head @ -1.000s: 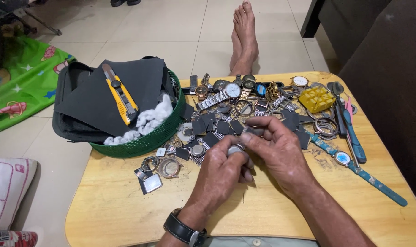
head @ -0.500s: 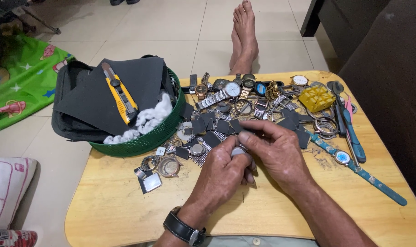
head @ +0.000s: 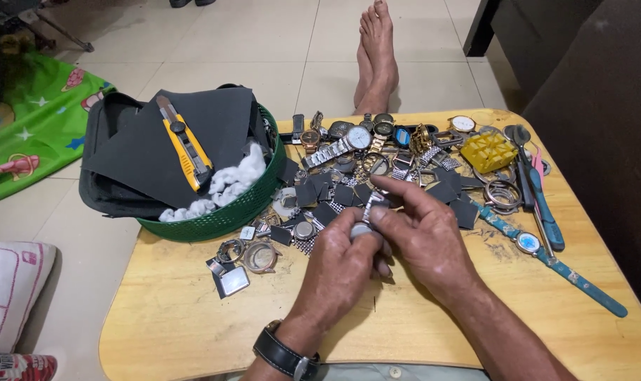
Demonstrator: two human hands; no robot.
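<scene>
- The left hand (head: 341, 261) grasps a small silvery watch case (head: 361, 230), fingers curled round it; the case sits between both hands, raised just above the tabletop (head: 193, 331). Most of it is hidden by the fingers, so I cannot tell which face is up.
- The right hand (head: 422, 243) pinches the same piece from the far side, thumb and forefinger closed on a thin metal strip (head: 372, 204) that stands up from the case. The grip looks narrow; a slip here could flick the strip or any loose pin out of the fingers.
- A small part dropped from this height would likely bounce on the bare wood near the wrists and roll off the near edge onto the floor.
- Just beyond the fingertips lies a dense litter of dark square pads (head: 334, 196), loose cases (head: 260, 255) and bands. Anything that falls forward could vanish among them and be hard to pick out again.
- To the right of the right hand lie a blue-strapped watch (head: 539, 248) and blue-handled tools (head: 542, 212); a wide sweep of that forearm could knock them toward the tabletop's edge.
- Farther off, left of the left hand, a green basket (head: 221, 215) carries black sheets with a yellow knife (head: 185, 144) resting loose on top. A nudge to the basket could tip the knife out.
- Beyond the tabletop a bare foot (head: 377, 53) rests on the tiled floor, well apart.
</scene>
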